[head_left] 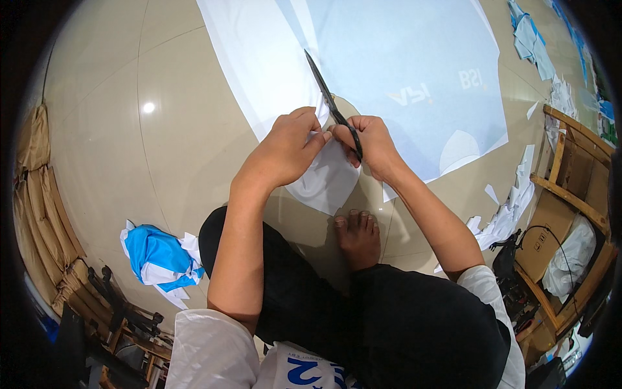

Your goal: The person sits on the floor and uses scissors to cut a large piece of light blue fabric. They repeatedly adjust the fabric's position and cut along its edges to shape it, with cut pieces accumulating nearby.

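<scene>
A large sheet of white and pale blue fabric [414, 65] lies spread on the tiled floor. My right hand [370, 144] is closed round the handles of black scissors [322, 81], whose blades point away from me over the fabric, near a cut edge. My left hand [285, 148] pinches the white part of the fabric [327, 174] beside the scissors. That part hangs in soft folds toward my bare foot. Whether the blades are parted is hard to make out.
A bundle of blue and white cloth [159, 256] lies at the left. White scraps [512, 211] are strewn at the right, beside a wooden frame [570, 198] with a cardboard box [541, 243]. Brown draped cloth [42, 214] stands at the far left. Light blue pieces [531, 42] lie far right.
</scene>
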Action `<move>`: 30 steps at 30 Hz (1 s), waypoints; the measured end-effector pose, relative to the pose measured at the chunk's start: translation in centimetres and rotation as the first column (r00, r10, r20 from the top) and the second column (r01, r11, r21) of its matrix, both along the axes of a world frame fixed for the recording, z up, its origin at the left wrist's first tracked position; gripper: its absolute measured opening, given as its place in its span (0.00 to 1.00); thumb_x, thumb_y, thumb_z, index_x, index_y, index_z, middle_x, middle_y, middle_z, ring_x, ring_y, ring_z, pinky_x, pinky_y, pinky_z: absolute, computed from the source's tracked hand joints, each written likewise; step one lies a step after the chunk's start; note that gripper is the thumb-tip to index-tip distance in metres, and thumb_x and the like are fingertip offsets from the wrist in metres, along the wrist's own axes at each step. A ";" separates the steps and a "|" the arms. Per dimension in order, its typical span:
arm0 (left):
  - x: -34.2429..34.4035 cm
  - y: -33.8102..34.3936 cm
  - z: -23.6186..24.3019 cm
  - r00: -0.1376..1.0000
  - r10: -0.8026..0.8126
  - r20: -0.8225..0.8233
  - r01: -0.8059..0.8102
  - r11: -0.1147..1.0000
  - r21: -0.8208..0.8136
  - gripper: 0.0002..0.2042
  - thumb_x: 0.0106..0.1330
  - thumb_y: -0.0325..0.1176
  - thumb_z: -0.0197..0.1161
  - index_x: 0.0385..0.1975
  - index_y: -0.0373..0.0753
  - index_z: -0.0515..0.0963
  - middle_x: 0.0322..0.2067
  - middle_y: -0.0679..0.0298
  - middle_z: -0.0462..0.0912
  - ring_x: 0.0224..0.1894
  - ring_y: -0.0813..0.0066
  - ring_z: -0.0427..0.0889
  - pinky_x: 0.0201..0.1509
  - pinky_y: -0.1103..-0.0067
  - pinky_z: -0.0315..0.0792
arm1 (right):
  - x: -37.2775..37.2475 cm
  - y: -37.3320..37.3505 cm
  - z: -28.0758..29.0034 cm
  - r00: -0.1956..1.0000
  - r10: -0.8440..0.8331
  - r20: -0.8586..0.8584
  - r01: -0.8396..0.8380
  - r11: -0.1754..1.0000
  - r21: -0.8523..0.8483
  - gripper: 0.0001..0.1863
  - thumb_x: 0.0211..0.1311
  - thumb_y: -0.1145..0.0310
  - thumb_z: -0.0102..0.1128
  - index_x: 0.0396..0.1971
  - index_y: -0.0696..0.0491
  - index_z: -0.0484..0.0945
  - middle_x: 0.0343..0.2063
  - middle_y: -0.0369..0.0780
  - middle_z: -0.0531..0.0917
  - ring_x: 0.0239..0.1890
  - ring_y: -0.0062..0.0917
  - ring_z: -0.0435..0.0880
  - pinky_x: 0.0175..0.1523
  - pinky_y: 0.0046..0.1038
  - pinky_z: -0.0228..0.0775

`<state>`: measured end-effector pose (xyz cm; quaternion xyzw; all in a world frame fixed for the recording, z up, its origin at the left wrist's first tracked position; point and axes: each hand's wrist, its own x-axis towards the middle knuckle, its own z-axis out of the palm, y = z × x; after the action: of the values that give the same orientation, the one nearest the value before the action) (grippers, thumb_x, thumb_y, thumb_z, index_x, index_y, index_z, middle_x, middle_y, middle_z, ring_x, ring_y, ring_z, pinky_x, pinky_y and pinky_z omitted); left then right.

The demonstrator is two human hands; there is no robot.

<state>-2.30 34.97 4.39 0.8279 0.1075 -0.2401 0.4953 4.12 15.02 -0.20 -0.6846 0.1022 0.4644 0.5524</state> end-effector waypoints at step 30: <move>-0.2 0.1 -0.1 0.999 0.000 0.032 0.002 0.999 -0.034 0.14 0.81 0.38 0.64 0.38 0.31 0.75 0.39 0.51 0.79 0.42 0.56 0.77 0.52 0.62 0.74 | 3.8 3.7 0.0 1.000 -0.027 0.003 0.027 1.000 -0.001 0.16 0.61 0.59 0.76 0.22 0.52 0.79 0.13 0.31 0.76 0.12 0.16 0.72 0.18 0.22 0.61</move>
<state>-2.50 35.05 4.26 0.8232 0.0950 -0.2288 0.5109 7.88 18.75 -0.18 -0.6843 0.1111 0.4557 0.5583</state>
